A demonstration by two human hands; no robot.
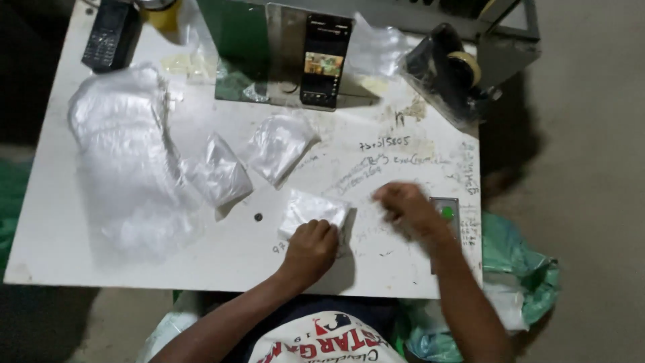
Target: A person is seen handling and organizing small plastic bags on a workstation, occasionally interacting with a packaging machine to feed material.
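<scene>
Clutter I see around the white table [60, 255]

I see a phone [325, 60] propped at the far edge, a tape dispenser [449, 72] at the far right corner, a calculator [109, 33] at the far left corner, and a green bag [521, 269] beside the right edge.

We seem to be in a small packing workshop: a scuffed white desk [80, 249] scribbled with handwritten notes, clear plastic bags [124, 154] piled on it, a tape dispenser [447, 70] at its corner, a propped phone [325, 60], and bare concrete floor [591, 168].
</scene>
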